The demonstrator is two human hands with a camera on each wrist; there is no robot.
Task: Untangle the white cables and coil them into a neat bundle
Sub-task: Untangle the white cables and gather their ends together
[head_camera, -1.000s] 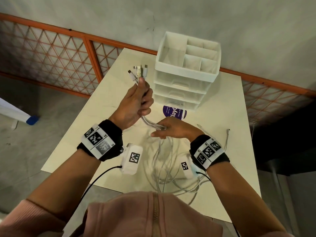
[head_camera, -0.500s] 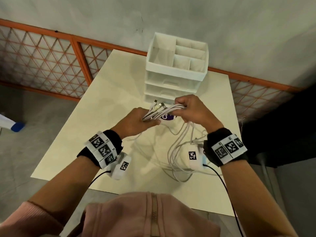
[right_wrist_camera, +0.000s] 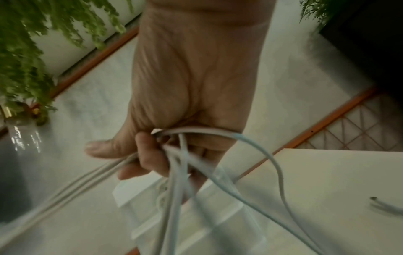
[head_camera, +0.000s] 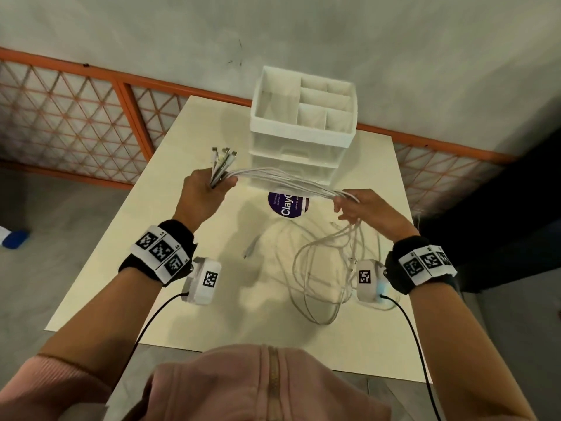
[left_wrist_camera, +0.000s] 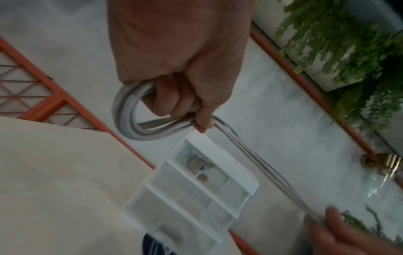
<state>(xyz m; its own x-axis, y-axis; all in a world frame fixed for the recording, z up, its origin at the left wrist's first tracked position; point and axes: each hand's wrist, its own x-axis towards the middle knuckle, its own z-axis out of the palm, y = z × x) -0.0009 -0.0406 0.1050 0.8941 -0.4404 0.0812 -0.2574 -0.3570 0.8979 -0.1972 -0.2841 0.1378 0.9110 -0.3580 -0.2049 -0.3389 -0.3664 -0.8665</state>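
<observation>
Nearest, at six o'clock in the head view, a pink ribbed garment with a zip fills the bottom edge. Just beyond it lies the smooth, matte cream table [head_camera: 121, 268], and on it at about four o'clock the slack white cables [head_camera: 318, 287] sprawl in thin, round, rubbery loops. Those loops rise to the right hand [head_camera: 364, 212] at three o'clock, whose curled fingers [right_wrist_camera: 148, 155] grasp several strands above the tabletop. From there a flat fan of taut strands runs across to the left hand [head_camera: 203, 192] at ten o'clock, clenched around the bundle, which bends in a tight U-shaped loop beside its fingers [left_wrist_camera: 174, 96]; small metal-tipped plugs [head_camera: 223, 156] splay out above that fist. Under the stretched strands sits a round purple sticker [head_camera: 288, 203] with white lettering. Farther off, at twelve o'clock, stands a boxy white plastic organizer [head_camera: 300, 129] with an open partitioned top and translucent drawers. Behind it run an orange-framed lattice railing [head_camera: 76, 117] and a rough grey wall [head_camera: 273, 31].
</observation>
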